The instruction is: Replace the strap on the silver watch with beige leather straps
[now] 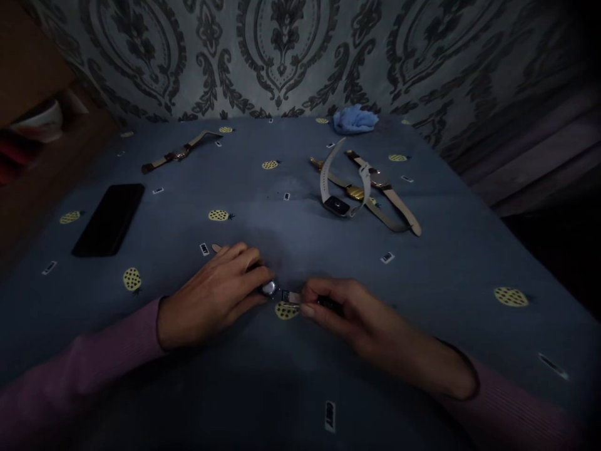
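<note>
Near the middle of the blue tablecloth, my left hand (220, 291) is closed on a small watch. The round silver watch case (269, 287) shows at its fingertips, and a strap tip (216, 248) pokes out beyond the knuckles. Just to the right, my right hand (347, 310) pinches a strap piece (292, 298) with a metal buckle at its left end. The buckle end lies close beside the watch case; whether the two join is too dark to tell. Something dark runs under the right fingers.
A black phone (109, 219) lies at the left. One watch (181, 152) rests at the back left. Several watches, including a white-strapped one (337, 205), lie at the back right. A crumpled blue cloth (355, 119) sits by the patterned wall. A bowl (41, 122) stands far left.
</note>
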The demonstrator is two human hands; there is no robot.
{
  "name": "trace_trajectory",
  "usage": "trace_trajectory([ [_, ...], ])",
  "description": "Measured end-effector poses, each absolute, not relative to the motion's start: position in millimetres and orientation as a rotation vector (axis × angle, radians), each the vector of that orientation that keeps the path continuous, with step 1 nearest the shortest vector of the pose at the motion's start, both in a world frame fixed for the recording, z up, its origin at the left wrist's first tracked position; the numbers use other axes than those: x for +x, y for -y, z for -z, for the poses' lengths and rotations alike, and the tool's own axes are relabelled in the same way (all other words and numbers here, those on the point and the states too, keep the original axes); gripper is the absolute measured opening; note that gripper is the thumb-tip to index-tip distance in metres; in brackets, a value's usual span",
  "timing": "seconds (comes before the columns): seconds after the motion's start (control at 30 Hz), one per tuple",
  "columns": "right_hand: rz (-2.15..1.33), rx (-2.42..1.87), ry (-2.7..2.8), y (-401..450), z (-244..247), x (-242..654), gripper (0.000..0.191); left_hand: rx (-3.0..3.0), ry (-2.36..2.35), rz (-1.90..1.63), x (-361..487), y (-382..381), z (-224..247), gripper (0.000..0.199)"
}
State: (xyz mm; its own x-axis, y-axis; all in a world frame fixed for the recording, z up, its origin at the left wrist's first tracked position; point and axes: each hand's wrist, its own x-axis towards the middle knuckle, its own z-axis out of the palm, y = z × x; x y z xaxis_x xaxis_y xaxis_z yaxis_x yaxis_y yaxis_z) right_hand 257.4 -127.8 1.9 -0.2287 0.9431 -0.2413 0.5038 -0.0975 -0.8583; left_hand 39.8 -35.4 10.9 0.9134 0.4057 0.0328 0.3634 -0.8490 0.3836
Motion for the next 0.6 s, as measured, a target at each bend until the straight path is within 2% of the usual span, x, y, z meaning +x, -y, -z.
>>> trace_trajectory([
  [0.27, -1.307, -1.667, 1.750, 126.8, -3.7, 255.8, 0.018, 2.677, -0.455, -0.077, 43.6, 28.3, -12.6, 0.012],
  [0.6, -1.288, -1.608, 1.739, 129.0, -5.9, 252.9, 0.019, 2.412, -0.582, -0.031, 41.3, 26.9, -19.7, 0.001],
])
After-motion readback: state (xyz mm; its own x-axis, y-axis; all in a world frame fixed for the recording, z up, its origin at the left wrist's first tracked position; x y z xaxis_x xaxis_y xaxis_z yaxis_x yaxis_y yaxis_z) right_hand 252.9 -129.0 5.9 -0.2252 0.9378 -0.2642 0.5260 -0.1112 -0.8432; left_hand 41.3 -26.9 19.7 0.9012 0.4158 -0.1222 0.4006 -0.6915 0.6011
